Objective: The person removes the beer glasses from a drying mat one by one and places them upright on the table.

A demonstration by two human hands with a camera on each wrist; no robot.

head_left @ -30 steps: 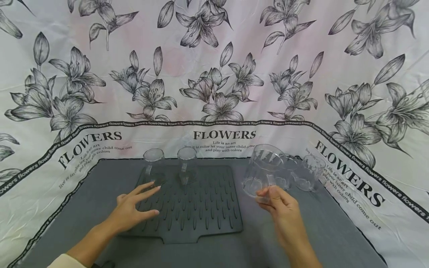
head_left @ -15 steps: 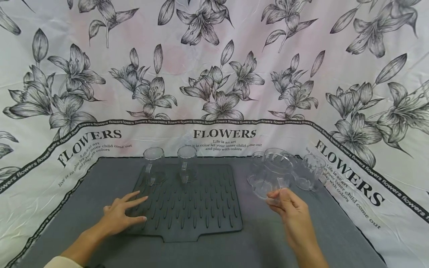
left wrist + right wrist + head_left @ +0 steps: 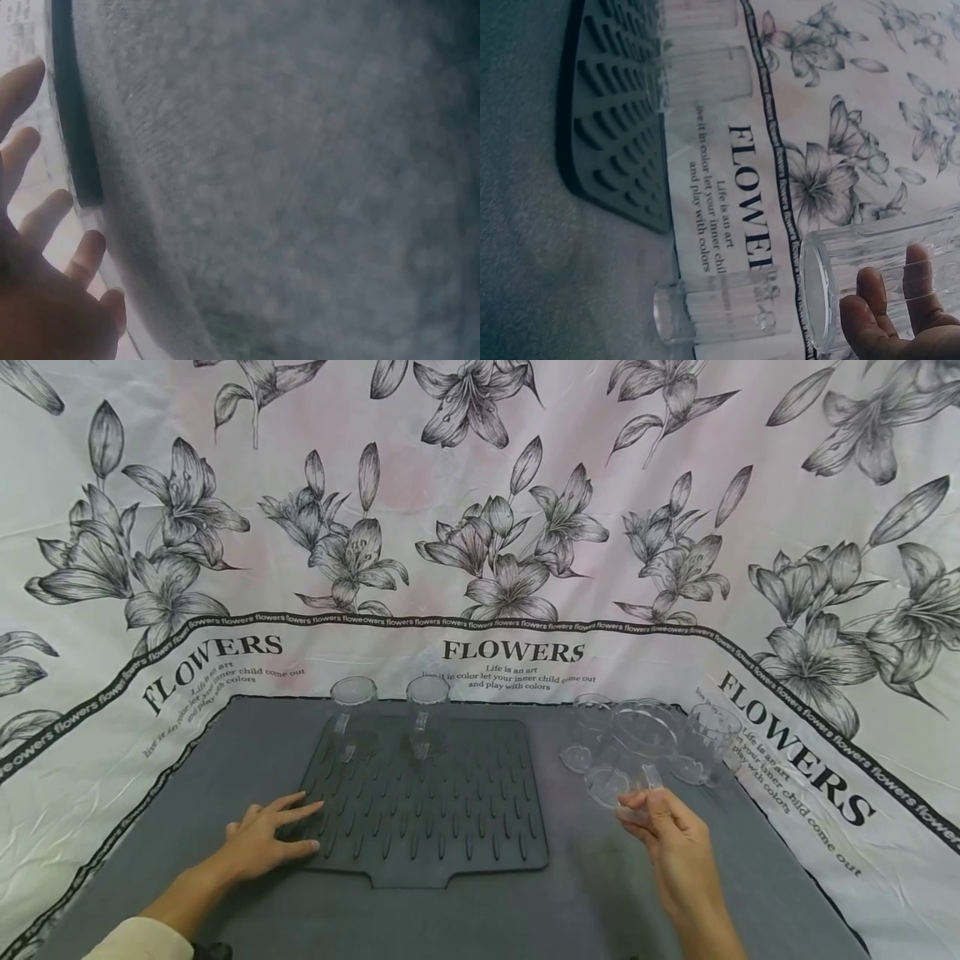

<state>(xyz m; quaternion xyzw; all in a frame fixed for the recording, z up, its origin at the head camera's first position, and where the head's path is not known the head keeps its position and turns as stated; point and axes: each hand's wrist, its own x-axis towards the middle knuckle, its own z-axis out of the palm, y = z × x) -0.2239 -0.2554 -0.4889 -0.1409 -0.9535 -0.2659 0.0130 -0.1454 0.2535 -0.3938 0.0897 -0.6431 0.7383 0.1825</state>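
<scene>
My right hand point(image 3: 671, 839) pinches the handle of a clear glass mug point(image 3: 637, 731) on the right side of the table. In the right wrist view, the fingers point(image 3: 919, 285) show against the ribbed wall of this mug point(image 3: 855, 247). My left hand point(image 3: 258, 839) is at the left edge of the dark drying mat point(image 3: 420, 870), fingers spread, holding nothing; whether they touch the mat I cannot tell. Two clear mugs, one on the left point(image 3: 352, 718) and one beside it point(image 3: 429, 714), stand at the back of the mat with handles toward me.
Another clear mug point(image 3: 588, 714) stands behind and left of the held one, and one more mug point(image 3: 716, 731) is at the right, partly overlapped. White flower-printed cloth point(image 3: 510, 585) rises along the back and sides of the grey table point(image 3: 487, 922).
My right hand has carried the mug to the right, uncovering the mug behind it. My left hand has drawn back left from the mat's middle. The head view has tilted slightly.
</scene>
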